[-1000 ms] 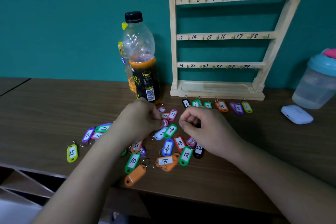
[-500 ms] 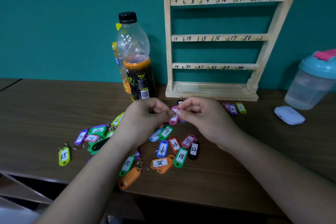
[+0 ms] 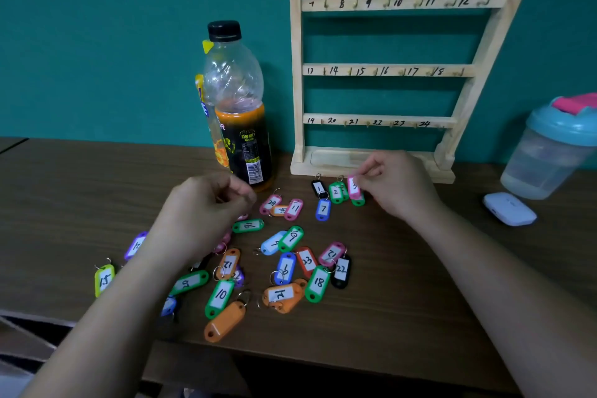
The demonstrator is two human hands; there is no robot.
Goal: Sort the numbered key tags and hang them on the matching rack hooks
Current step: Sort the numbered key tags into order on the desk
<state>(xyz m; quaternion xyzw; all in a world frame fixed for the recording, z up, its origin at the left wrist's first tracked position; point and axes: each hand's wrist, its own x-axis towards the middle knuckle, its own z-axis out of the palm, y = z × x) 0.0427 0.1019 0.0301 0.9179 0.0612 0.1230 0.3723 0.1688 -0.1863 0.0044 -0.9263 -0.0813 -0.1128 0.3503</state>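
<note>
The rack (image 3: 296, 90) is stood at the back of the table (image 3: 64, 191), flanked by a bottle (image 3: 239, 126) left and a shaker (image 3: 549, 152) right; tags (image 3: 318, 283) are scattered before it.

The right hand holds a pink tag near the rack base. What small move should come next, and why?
Probably lower the pink tag to the table just right of the green tag 2 and release it. The right hand pinches it above a row along the rack base, where black tag 1 and green tag 2 lie in order; its blurred number looks like 3.
</note>
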